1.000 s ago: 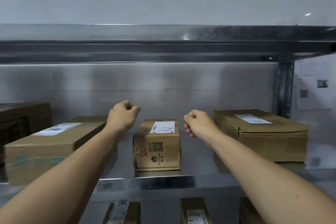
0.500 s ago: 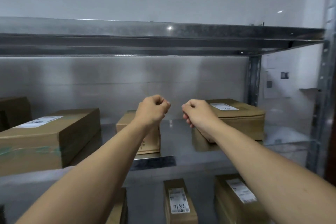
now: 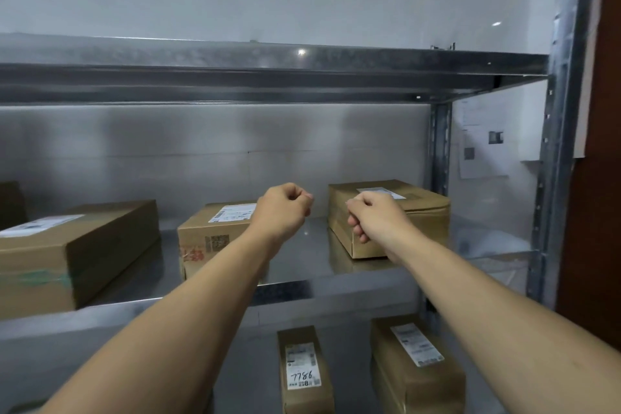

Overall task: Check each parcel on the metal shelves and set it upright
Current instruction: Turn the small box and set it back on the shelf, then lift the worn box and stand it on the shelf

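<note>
While the three parcels (image 3: 215,232) on the middle shelf (image 3: 336,286) lay flat with labels up and two lower parcels (image 3: 302,370) sat beneath, none looked stood upright yet, so most work seemed left, the left hand (image 3: 284,212) and right hand (image 3: 373,222) raised before them, each grip curled closed on nothing.

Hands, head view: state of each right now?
Left hand: closed in a fist, holding nothing.
Right hand: closed in a fist, holding nothing.
</note>
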The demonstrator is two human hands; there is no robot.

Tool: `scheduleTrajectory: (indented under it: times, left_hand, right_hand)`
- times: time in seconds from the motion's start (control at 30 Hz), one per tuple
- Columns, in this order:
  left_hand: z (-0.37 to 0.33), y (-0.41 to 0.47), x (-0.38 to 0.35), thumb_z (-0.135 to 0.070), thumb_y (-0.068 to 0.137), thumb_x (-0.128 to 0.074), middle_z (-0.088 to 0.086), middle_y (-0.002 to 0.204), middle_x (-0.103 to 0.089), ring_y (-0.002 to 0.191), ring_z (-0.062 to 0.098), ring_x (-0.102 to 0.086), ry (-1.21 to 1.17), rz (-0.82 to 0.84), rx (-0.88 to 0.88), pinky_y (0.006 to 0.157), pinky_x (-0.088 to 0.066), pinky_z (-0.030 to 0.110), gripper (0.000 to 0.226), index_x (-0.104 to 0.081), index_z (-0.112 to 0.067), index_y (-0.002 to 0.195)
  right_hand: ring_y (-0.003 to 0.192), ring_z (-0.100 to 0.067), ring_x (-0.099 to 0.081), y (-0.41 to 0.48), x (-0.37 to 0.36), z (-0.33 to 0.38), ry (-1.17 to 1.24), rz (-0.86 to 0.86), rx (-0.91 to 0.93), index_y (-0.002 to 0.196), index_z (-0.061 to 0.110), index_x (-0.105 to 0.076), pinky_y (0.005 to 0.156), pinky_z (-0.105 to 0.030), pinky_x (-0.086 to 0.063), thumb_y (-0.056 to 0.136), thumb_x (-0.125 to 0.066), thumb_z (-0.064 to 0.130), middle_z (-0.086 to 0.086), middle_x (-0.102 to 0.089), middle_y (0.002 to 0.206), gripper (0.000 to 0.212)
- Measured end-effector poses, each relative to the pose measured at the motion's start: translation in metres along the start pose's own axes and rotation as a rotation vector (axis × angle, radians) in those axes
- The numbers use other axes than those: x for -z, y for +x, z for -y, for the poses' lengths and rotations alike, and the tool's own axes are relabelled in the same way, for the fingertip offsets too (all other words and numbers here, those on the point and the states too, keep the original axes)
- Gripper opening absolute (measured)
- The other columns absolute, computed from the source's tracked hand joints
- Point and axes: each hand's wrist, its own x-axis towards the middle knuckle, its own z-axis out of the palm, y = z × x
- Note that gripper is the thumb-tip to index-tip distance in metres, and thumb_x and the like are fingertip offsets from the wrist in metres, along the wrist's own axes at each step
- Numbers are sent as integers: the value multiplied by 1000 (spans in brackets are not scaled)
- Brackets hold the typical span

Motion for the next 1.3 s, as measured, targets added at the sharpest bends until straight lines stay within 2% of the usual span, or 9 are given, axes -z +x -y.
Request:
scheduleTrajectory:
  times: [0.23, 0.5, 0.7, 0.77, 0.87, 1.0, 1.13, 1.2, 1.3]
  left_hand:
    - [-19, 21, -44, -25, 95, -62, -1, 68, -66, 65, 19, -58, 7, -38, 11, 69, -46, 30, 25, -63, -19, 71]
    - [-36, 38, -88, -25, 99, -58, 3, 77, -66, 68, 17, -58, 32, -94, 39, 69, -46, 29, 23, -67, -11, 83]
    - [-37, 52, -110, -25, 93, -59, 4, 80, -67, 76, 22, -58, 5, -156, 111, 71, -45, 33, 15, -65, -16, 84]
    - [-33, 56, -113, -28, 93, -59, 6, 91, -67, 87, 26, -61, 6, -168, 154, 76, -46, 36, 12, -65, -17, 93]
    - [-25, 55, -116, -32, 97, -56, 6, 106, -63, 102, 29, -61, 2, -143, 228, 82, -47, 37, 27, -63, -15, 116]
    - [-18, 50, -126, -36, 103, -52, 11, 129, -59, 116, 29, -57, -60, -113, 347, 87, -48, 38, 42, -54, -12, 137]
    - [-10, 46, -131, -44, 104, -48, 10, 135, -55, 123, 29, -53, -152, -53, 451, 96, -45, 41, 52, -50, -10, 142]
    - [-6, 47, -135, -46, 104, -46, 9, 139, -55, 124, 29, -53, -206, -2, 483, 97, -45, 41, 52, -50, -10, 141]
    - [-4, 49, -143, -43, 107, -41, 9, 125, -61, 110, 27, -58, -291, 41, 530, 93, -45, 39, 40, -59, -12, 123]
  right_hand:
    - [54, -14, -52, 44, 35, -12, -36, 31, 64, 76, 12, -62, 47, -25, -43, 99, -53, 16, -2, -61, 64, 26]
    - [55, -13, -52, 93, 77, -30, -49, 56, 100, 73, 16, -61, 53, -29, -45, 101, -54, 21, 0, -62, 65, 29]
    - [69, -18, -60, 116, 112, -44, -146, -29, 115, 79, 19, -68, 68, -38, -52, 96, -52, 29, 3, -69, 70, 25]
    - [78, -21, -61, 120, 124, -46, -210, -85, 133, 82, 19, -68, 66, -32, -47, 96, -51, 26, 1, -70, 79, 23]
    - [85, -21, -60, 125, 142, -51, -255, -184, 117, 90, 15, -72, 64, -29, -40, 98, -50, 21, 0, -70, 88, 24]
    - [89, -21, -57, 138, 165, -73, -228, -211, -12, 106, 11, -72, 73, -28, -44, 103, -48, 20, -6, -69, 106, 26]
    - [124, -31, -52, 143, 174, -90, 46, -72, -315, 141, 5, -52, 103, -37, -41, 105, -50, 28, -11, -55, 139, 43]
    - [129, -33, -50, 146, 174, -98, 175, -4, -473, 137, 10, -55, 111, -47, -39, 103, -52, 34, -12, -55, 142, 42]
    - [109, -32, -59, 146, 174, -107, 248, 49, -586, 106, 11, -63, 98, -47, -50, 103, -51, 37, -15, -64, 119, 28]
